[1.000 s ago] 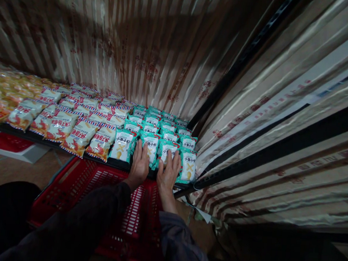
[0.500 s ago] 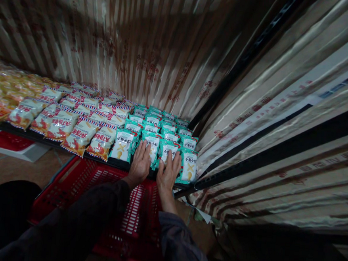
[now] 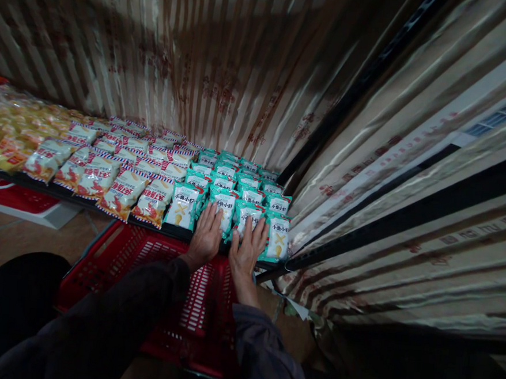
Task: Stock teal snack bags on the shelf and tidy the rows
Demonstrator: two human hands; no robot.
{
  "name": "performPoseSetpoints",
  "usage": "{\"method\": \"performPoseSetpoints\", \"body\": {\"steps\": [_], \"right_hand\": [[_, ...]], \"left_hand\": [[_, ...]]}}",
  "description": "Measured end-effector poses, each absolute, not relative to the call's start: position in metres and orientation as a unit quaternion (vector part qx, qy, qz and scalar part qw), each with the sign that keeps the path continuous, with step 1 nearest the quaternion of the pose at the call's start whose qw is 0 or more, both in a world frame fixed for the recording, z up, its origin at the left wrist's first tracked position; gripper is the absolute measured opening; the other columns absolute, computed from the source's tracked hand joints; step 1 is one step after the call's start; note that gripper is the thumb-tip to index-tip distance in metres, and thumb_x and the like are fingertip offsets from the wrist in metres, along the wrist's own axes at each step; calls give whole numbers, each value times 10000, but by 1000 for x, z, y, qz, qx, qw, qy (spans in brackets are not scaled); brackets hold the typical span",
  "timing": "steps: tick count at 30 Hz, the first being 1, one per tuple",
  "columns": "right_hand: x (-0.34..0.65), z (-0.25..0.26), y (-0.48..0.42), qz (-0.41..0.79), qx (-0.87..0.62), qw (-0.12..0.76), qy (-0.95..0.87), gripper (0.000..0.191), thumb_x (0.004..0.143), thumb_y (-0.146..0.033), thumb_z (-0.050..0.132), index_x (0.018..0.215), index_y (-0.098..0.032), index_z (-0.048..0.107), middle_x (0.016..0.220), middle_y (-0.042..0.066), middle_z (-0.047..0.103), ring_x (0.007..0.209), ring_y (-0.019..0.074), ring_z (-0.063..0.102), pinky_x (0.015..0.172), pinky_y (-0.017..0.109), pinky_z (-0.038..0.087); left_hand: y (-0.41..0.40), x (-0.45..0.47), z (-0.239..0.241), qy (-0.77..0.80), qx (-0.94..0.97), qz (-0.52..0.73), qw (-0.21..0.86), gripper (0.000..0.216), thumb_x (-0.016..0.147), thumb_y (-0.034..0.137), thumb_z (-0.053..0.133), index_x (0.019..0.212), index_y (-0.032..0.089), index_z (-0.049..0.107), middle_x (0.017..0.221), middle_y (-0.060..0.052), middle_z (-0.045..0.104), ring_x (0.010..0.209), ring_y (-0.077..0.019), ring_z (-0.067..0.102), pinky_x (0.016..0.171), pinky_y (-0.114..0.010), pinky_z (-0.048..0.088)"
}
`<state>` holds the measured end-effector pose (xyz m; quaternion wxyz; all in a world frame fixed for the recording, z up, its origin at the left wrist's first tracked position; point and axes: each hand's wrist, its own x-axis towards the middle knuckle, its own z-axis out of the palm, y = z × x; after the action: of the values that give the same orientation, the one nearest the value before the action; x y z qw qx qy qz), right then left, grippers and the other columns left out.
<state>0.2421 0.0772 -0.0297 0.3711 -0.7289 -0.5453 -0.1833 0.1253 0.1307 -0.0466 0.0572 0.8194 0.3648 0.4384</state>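
Curtain [image 3: 180,46]: striped, hanging behind the shelf and along its right side. Black post [image 3: 350,98] slants down to the shelf's right end.

Shelf [image 3: 176,231]: low, black front edge, rows of packs across it. Basket [image 3: 114,249]: red, slotted, under the front edge, partly hidden by both forearms.

White packs [image 3: 125,192]: mid-shelf, leaning back, overlapping. Yellow packs [image 3: 17,150]: far left, cut off by the frame edge.

Teal packs [image 3: 249,196]: right end of the shelf, several rows deep, beside the white packs. Front row reads as four.

Left hand [image 3: 206,235]: unclenched, fingers extended on the second front pack [image 3: 224,206], covering its left part. Right hand [image 3: 247,252]: also unclenched, fingers somewhat spread over the third front pack [image 3: 251,213]. Neither hand shows a grasp; cannot tell how hard they press. Thumb of the left hand not visible.

Judgement on handling: the step looks like steadying or pressing these two packs. Flat fingers suit it, since soft film probably dents or slides under a pinch. Pressure is best light, even and directed backward, both hands together, so the rows behind do not buckle. Bottom edges need watching: close to the lip, a pack could slip toward the basket.
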Motion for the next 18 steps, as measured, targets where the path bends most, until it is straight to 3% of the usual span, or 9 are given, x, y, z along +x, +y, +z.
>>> {"method": "performPoseSetpoints", "body": {"steps": [12, 18], "right_hand": [[223, -22, 64, -176, -671, 383, -610, 417, 933, -270, 375, 1324, -167, 479, 1521, 155, 290, 1439, 284, 170, 1089, 558, 291], [212, -24, 57, -105, -634, 418, -642, 343, 911, -200, 371, 1174, -156, 588, 1346, 146, 517, 1298, 226, 413, 1067, 473, 377]], "left_hand": [[112, 115, -57, 348, 832, 428, 60, 496, 912, 143, 329, 1396, 35, 323, 1513, -248, 256, 1454, -276, 53, 1131, -524, 264], [102, 103, -62, 334, 840, 419, 90, 463, 919, 143, 309, 1369, 50, 363, 1502, -237, 288, 1451, -271, 104, 1123, -522, 293]]}}
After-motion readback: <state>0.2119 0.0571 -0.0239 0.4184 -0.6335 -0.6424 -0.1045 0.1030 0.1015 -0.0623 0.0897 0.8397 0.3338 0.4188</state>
